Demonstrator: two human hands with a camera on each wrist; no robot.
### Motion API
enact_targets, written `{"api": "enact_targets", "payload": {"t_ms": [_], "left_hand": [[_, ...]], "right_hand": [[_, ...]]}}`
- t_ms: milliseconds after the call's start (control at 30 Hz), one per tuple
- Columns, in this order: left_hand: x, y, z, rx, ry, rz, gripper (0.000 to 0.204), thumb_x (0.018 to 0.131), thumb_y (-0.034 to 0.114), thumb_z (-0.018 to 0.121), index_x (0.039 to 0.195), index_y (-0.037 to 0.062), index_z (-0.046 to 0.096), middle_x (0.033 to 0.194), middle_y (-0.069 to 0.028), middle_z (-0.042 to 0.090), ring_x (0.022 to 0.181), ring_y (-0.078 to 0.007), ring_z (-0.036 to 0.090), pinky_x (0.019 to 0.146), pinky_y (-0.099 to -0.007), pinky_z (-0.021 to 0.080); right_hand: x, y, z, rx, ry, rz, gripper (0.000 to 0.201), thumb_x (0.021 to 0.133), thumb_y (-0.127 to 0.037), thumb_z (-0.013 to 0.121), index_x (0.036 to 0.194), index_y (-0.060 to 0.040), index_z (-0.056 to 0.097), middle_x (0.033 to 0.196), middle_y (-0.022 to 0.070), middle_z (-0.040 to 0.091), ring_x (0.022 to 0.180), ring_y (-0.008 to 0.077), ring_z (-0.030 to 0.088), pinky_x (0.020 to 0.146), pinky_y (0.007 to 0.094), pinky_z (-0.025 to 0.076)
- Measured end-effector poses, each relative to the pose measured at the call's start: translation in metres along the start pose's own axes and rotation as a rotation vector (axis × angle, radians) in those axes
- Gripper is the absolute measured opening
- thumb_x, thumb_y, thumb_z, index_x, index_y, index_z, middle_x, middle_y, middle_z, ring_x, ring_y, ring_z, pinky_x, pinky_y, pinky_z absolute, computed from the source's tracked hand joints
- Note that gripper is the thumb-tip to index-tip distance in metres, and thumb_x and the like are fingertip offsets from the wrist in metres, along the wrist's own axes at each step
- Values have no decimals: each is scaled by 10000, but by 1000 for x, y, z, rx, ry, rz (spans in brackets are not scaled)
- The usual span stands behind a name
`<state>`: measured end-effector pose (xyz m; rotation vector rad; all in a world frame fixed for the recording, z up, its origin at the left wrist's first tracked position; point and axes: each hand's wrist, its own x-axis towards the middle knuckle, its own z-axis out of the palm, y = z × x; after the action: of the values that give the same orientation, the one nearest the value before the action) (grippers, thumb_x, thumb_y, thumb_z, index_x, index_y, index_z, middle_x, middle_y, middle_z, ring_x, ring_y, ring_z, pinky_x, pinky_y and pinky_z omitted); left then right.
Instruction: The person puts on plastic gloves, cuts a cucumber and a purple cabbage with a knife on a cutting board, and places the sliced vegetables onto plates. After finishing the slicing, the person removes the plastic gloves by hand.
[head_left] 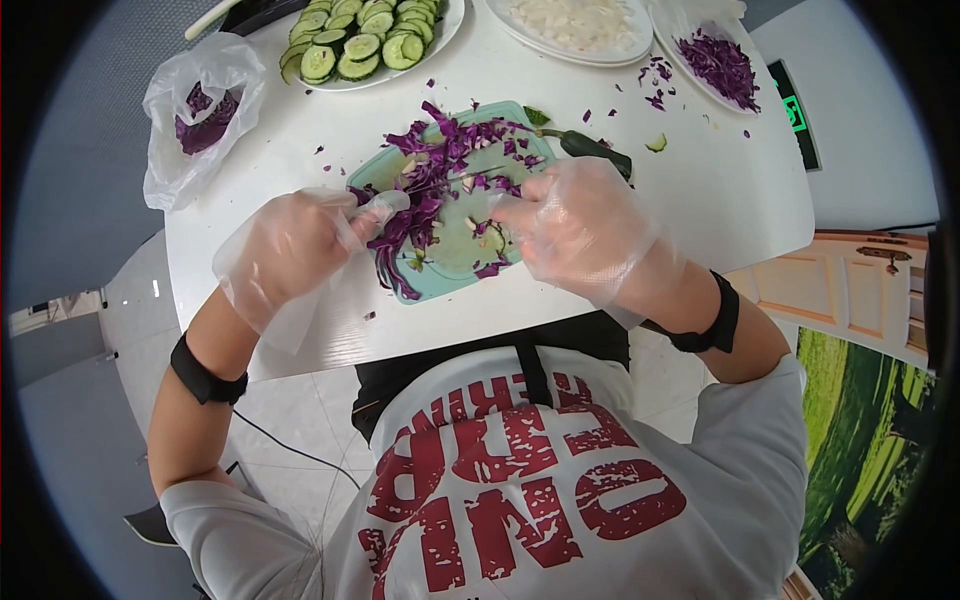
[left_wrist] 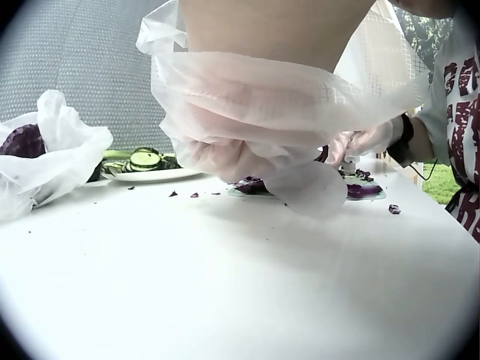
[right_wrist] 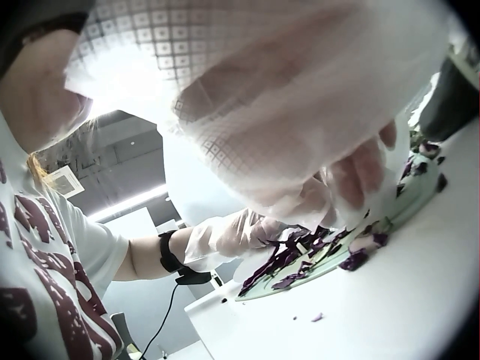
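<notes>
Both hands wear clear plastic gloves over a pale green cutting board (head_left: 455,285) strewn with shredded red cabbage (head_left: 425,215). At the board's left side, my left hand (head_left: 295,245) has its fingers curled, with purple strips between thumb and fingers. My right hand (head_left: 590,225) is bent over the board's right side, its fingertips low over the cabbage bits. Its own glove and fingers hide the grip, so I cannot tell whether it holds anything. A thin straight dark line runs across the board between the hands. Beyond the right hand lies a dark, rounded, handle-like object (head_left: 597,152).
Cucumber slices (head_left: 360,45) fill a plate at the back. A plastic bag (head_left: 165,160) with red cabbage stands at the back left. Back right are a plate of pale slivers (head_left: 575,22) and one of shredded cabbage (head_left: 718,72). Scraps dot the white table (head_left: 720,200).
</notes>
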<state>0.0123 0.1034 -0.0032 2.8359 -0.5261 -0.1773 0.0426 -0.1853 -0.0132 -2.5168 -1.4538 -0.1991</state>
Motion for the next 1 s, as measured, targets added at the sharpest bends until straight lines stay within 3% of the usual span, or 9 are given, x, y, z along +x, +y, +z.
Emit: {"api": "enact_targets", "payload": {"t_ms": [67,300,367,400,600,700,800,867,1000], "left_hand": [[1,-3,2,10,-9,13,345,942,320,633,782,17,679,625,-185,587,541,-350,560,547,-406,470],[4,0,4,30,-58,-43,344,940,304,637,749,21,677,590,-163,563,519,-318,554,528,-395,461],[5,-4,7,25,-39,12,358,933,304,646,713,23,667,555,-157,547,498,-310,550,516,-397,458],[5,-4,8,25,-39,12,358,933,304,646,713,23,667,555,-157,547,498,-310,550,516,-397,458],[7,1,2,66,-8,42,410,921,340,661,664,21,647,513,-167,517,459,-323,523,495,-407,450],[10,4,-1,67,-38,-4,555,941,424,603,570,12,620,529,-184,540,506,-356,564,520,-412,483],[10,3,1,40,-50,-34,557,943,442,595,584,19,628,543,-184,554,520,-356,571,536,-416,492],[11,4,1,12,-78,-70,575,953,469,564,604,19,637,559,-186,566,540,-367,580,552,-422,496],[15,6,-4,58,-167,-131,586,960,489,540,634,14,649,588,-193,581,575,-375,594,568,-426,499]], "right_hand": [[0,0,-3,26,-80,67,117,802,-183,604,834,-101,682,751,76,631,723,244,634,653,385,484],[-1,2,-2,72,-40,104,120,813,-187,597,816,-91,668,750,80,629,720,249,632,658,383,486],[0,5,3,118,93,109,258,673,-82,676,929,-59,698,663,70,560,603,276,576,551,395,470],[2,5,2,119,93,109,258,673,-82,676,929,-59,698,663,70,560,603,276,576,551,395,470],[7,4,-2,156,181,73,284,678,-80,685,960,-58,696,647,78,558,570,286,561,537,400,462],[8,1,-7,152,52,112,114,802,-163,615,828,-59,656,742,90,638,708,277,637,654,405,508],[11,0,0,0,-74,17,144,856,-156,575,896,-56,670,745,88,642,709,283,639,649,409,507],[12,-2,7,2,-175,70,350,769,-147,635,1111,-90,680,643,66,575,617,255,601,585,402,476],[20,-7,0,55,-167,98,384,806,-155,605,1181,-107,669,645,77,587,613,254,599,590,403,472]]}}
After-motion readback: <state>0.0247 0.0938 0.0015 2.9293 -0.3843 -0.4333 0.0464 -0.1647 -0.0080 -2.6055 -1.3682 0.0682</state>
